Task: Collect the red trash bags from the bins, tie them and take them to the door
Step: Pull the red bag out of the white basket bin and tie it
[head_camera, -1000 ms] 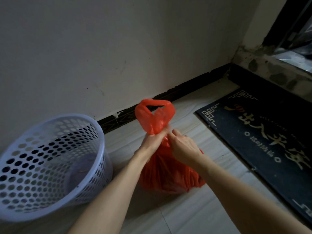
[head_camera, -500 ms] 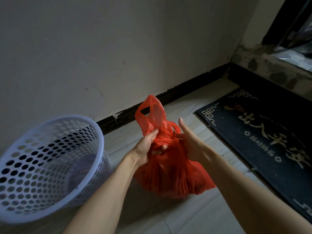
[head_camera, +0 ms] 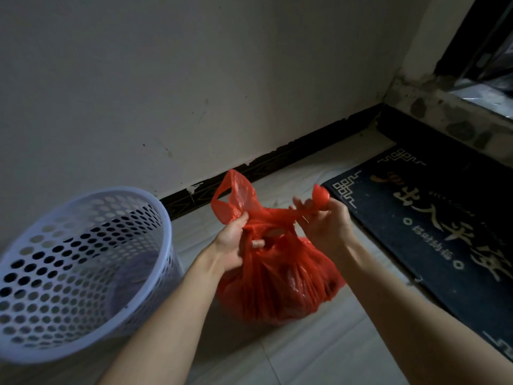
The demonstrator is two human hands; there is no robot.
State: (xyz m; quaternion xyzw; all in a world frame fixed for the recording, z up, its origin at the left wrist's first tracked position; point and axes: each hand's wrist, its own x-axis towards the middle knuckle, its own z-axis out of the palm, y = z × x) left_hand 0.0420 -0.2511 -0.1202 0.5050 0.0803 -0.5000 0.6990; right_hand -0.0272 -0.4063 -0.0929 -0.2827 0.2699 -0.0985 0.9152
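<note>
— Knot work, is it? Where does the red trash bag (head_camera: pixel 280 284) sit?

— On the tiled floor (head_camera: pixel 319 354), out of the lavender perforated bin (head_camera: pixel 83 262), just beside the door mat (head_camera: pixel 433 223).

— And the hands?

— The left hand (head_camera: pixel 233 245) is closed on one bag handle (head_camera: pixel 236 198); the right hand (head_camera: pixel 327 226) pinches the other, drawn taut.

— So what makes it hold?

— Probably pulling both handles evenly outward and low, so the knot seats against the bulge without tearing thin plastic.
</note>
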